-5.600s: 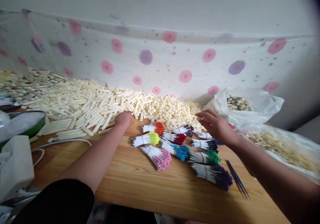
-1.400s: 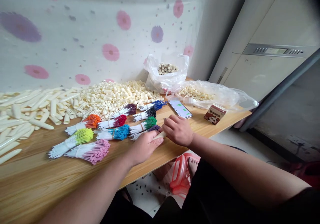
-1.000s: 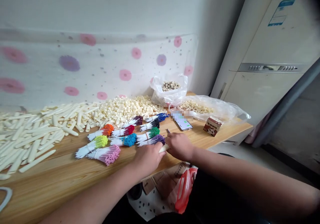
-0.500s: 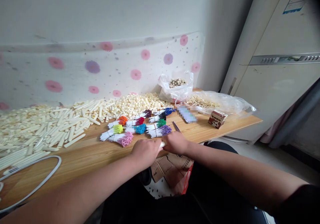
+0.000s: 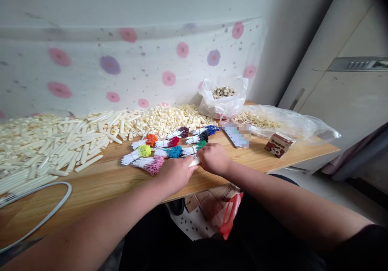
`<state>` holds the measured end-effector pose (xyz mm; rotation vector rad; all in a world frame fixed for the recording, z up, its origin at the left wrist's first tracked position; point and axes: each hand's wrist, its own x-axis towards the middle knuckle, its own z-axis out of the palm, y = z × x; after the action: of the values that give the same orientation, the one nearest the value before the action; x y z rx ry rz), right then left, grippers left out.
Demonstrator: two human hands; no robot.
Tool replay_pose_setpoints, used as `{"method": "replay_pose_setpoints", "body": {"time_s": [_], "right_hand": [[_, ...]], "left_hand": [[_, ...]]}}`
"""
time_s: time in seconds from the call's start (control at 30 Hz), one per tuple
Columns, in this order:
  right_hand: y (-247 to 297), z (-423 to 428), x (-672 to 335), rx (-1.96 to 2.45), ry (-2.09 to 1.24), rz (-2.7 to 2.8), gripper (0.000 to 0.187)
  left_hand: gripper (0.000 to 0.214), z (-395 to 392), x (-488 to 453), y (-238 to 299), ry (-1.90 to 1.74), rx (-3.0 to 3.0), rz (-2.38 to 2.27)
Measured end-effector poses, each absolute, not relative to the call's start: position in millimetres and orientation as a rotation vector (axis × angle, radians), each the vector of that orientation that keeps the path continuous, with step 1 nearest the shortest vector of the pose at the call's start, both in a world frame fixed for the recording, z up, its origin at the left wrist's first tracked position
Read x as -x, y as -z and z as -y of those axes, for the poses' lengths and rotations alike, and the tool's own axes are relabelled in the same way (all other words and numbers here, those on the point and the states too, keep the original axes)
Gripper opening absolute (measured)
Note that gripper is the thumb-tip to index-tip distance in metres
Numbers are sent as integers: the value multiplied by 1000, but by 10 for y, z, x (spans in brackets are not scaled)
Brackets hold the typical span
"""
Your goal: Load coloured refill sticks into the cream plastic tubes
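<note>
White sticks (image 5: 60, 141) lie far left on the table (image 5: 106, 182). Coloured bundles (image 5: 151, 164) sit in the middle. Just near them, my left hand (image 5: 176, 174) pinches a small white tube (image 5: 194, 162). My right hand (image 5: 214, 158) pinches its other end.

The phone (image 5: 238, 134) near the table's (image 5: 121, 184) right end is blurred. The left hand (image 5: 174, 174) and right hand (image 5: 214, 158) hide most of the cream tube (image 5: 194, 162). The white cable (image 5: 51, 209) is cut off at the picture's left edge.
</note>
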<state>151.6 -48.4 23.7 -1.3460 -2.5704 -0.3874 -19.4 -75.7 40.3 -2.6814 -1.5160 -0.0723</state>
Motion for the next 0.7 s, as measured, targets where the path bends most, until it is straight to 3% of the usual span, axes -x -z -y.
{"method": "replay_pose_setpoints", "body": {"time_s": [0.33,0.47,0.57,0.7], "right_hand": [[-545,-176,-1038,1287,408,2521,25],[-697,-612,-629,1305,337,2436,34],[-629,-898,-245,1225,222,2564,28],[-389,-1114,273,1131,178,2734,24]], "left_hand": [[33,194,627,-307,365,2381,1689],[28,-289,1173,-376,808,2072,2018],[22,-604,1569,-316,1194,1776,2240],[16,-811,1843,-91,1372,1716,2371]]}}
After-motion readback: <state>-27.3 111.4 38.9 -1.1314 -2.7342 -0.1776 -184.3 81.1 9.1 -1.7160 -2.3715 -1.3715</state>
